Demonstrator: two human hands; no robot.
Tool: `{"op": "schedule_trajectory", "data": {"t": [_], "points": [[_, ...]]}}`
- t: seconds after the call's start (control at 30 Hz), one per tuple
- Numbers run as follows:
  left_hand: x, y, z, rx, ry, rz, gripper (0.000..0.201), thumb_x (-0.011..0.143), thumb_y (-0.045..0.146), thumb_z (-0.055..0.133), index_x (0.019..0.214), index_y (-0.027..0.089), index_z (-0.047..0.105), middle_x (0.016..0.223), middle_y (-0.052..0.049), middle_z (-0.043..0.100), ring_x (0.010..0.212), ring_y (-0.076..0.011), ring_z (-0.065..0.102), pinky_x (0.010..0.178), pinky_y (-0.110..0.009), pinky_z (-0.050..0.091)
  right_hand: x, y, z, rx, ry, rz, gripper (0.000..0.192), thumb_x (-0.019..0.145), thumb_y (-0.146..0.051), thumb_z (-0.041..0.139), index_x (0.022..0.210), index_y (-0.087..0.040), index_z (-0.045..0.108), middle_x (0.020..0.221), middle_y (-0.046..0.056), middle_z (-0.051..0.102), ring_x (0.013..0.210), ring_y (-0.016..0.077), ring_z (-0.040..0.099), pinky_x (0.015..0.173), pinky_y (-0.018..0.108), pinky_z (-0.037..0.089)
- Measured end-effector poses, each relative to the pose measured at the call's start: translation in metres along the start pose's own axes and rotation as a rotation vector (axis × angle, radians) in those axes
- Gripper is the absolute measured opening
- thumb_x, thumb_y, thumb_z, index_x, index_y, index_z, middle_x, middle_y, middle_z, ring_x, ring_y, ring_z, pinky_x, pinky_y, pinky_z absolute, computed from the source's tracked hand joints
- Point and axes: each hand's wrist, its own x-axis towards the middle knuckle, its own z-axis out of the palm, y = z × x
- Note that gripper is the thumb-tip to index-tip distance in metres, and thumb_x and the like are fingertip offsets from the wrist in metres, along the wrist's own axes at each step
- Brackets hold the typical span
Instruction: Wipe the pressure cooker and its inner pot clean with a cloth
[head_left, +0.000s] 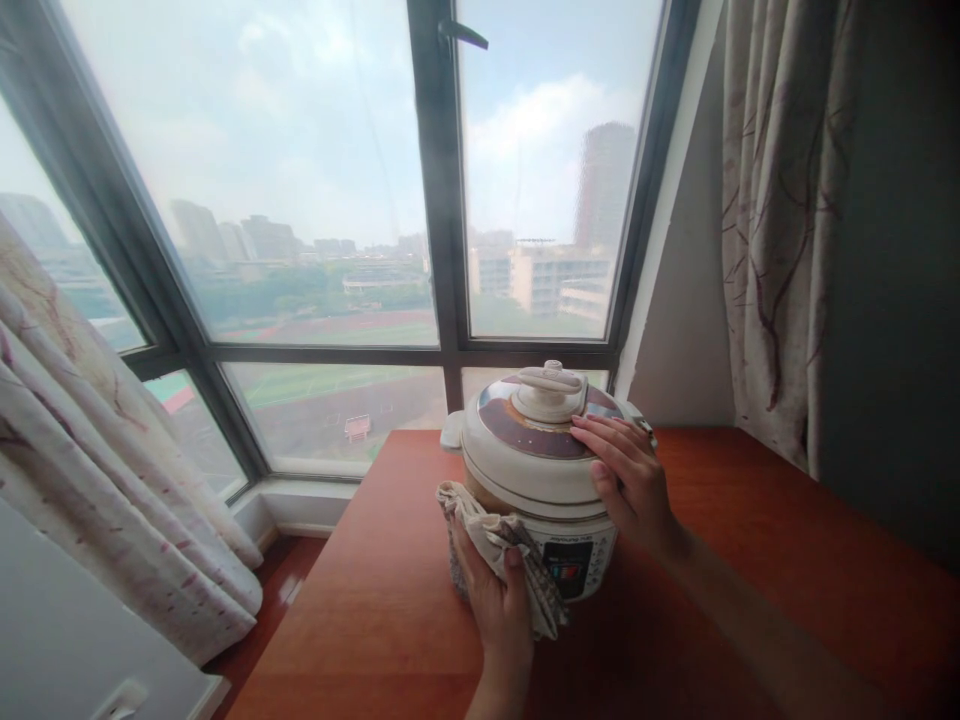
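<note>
Clutches soft cloth (pixel 491 535) in left hand (pixel 499 615); rests open, empty right hand (pixel 631 480) on cooker (pixel 525 480); looks heavy, grab side handle (pixel 452 430).

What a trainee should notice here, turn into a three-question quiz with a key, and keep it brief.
1. True or false: the left hand grips the top knob of the cooker.
2. On which part of the cooker does the right hand lie?
3. Pick one: the table under the cooker is A) white, B) reddish brown, C) black.

Key:
1. False; it holds a bunched cloth at the cooker's side.
2. The lid.
3. B.
</note>
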Motion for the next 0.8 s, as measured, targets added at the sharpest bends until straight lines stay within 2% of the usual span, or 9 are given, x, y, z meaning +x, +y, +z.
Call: {"op": "schedule_trajectory", "data": {"t": [0.13, 0.23, 0.4, 0.5, 0.53, 0.57, 0.6, 0.73, 0.8], "points": [[-0.023, 0.009, 0.006, 0.082, 0.020, 0.158, 0.084, 0.096, 0.048, 0.050, 0.163, 0.020, 0.008, 0.169, -0.018, 0.007, 0.156, -0.0353, 0.010, 0.123, -0.057, 0.016, 0.000, 0.001, 0.003, 0.002, 0.016, 0.016, 0.041, 0.096, -0.021, 0.045, 0.133, -0.026, 0.061, 0.136, 0.007, 0.065, 0.127, 0.0282, 0.058, 0.110, 0.053, 0.040], [-0.019, 0.014, 0.001, 0.170, -0.026, 0.294, 0.092, 0.091, 0.047, 0.058, 0.163, 0.019, 0.007, 0.169, -0.021, 0.005, 0.155, -0.0387, 0.009, 0.120, -0.062, 0.021, 0.000, 0.001, 0.003, 0.006, 0.027, 0.019, 0.041, 0.095, -0.020, 0.045, 0.133, -0.026, 0.061, 0.136, 0.006, 0.066, 0.127, 0.0281, 0.058, 0.109, 0.052, 0.041], [0.024, 0.025, -0.013, 0.219, -0.097, 0.588, 0.098, 0.089, 0.056, 0.058, 0.162, 0.014, 0.009, 0.167, -0.028, 0.002, 0.153, -0.0473, 0.008, 0.112, -0.072, 0.025, -0.001, 0.002, 0.003, 0.013, 0.022, 0.024, 0.041, 0.096, -0.020, 0.045, 0.132, -0.026, 0.062, 0.136, 0.007, 0.066, 0.127, 0.0280, 0.058, 0.109, 0.053, 0.040], [0.055, 0.033, -0.019, 0.185, -0.145, 0.848, 0.092, 0.091, 0.062, 0.052, 0.162, 0.018, 0.015, 0.167, -0.025, 0.007, 0.152, -0.0480, 0.012, 0.113, -0.073, 0.022, -0.001, 0.001, 0.002, 0.021, 0.024, 0.025, 0.040, 0.096, -0.020, 0.045, 0.131, -0.026, 0.062, 0.135, 0.007, 0.066, 0.127, 0.0281, 0.058, 0.108, 0.053, 0.041], [0.064, 0.035, -0.019, 0.155, -0.161, 0.898, 0.089, 0.092, 0.065, 0.048, 0.162, 0.020, 0.017, 0.168, -0.023, 0.011, 0.152, -0.0470, 0.014, 0.114, -0.072, 0.021, -0.001, 0.001, 0.002, 0.021, 0.024, 0.024, 0.040, 0.096, -0.020, 0.045, 0.131, -0.026, 0.062, 0.135, 0.007, 0.066, 0.127, 0.0281, 0.058, 0.108, 0.053, 0.041], [0.071, 0.037, -0.019, 0.110, -0.166, 0.901, 0.086, 0.093, 0.067, 0.042, 0.161, 0.021, 0.019, 0.167, -0.021, 0.015, 0.152, -0.0456, 0.016, 0.115, -0.070, 0.020, 0.000, 0.000, 0.002, 0.021, 0.024, 0.024, 0.040, 0.096, -0.020, 0.045, 0.131, -0.026, 0.062, 0.134, 0.007, 0.066, 0.127, 0.0281, 0.058, 0.108, 0.053, 0.041], [0.076, 0.038, -0.018, 0.054, -0.151, 0.849, 0.083, 0.094, 0.068, 0.036, 0.161, 0.021, 0.020, 0.167, -0.020, 0.019, 0.153, -0.0434, 0.016, 0.117, -0.068, 0.019, 0.000, 0.000, 0.001, 0.019, 0.023, 0.025, 0.040, 0.096, -0.020, 0.044, 0.131, -0.026, 0.062, 0.134, 0.007, 0.066, 0.127, 0.0281, 0.058, 0.108, 0.053, 0.040], [0.079, 0.039, -0.011, -0.135, 0.006, 0.454, 0.073, 0.100, 0.061, 0.024, 0.160, 0.019, 0.025, 0.166, -0.017, 0.024, 0.155, -0.0340, 0.016, 0.123, -0.057, 0.017, 0.000, -0.001, 0.000, 0.014, 0.017, 0.028, 0.040, 0.096, -0.020, 0.044, 0.130, -0.026, 0.063, 0.134, 0.007, 0.066, 0.127, 0.0277, 0.058, 0.109, 0.053, 0.040], [0.070, 0.037, -0.007, -0.158, 0.032, 0.351, 0.067, 0.102, 0.056, 0.025, 0.159, 0.021, 0.028, 0.167, -0.015, 0.023, 0.155, -0.0313, 0.015, 0.124, -0.054, 0.016, 0.000, -0.001, 0.001, 0.013, 0.021, 0.025, 0.039, 0.096, -0.020, 0.044, 0.130, -0.026, 0.063, 0.134, 0.007, 0.067, 0.126, 0.0276, 0.059, 0.109, 0.053, 0.040]]}}
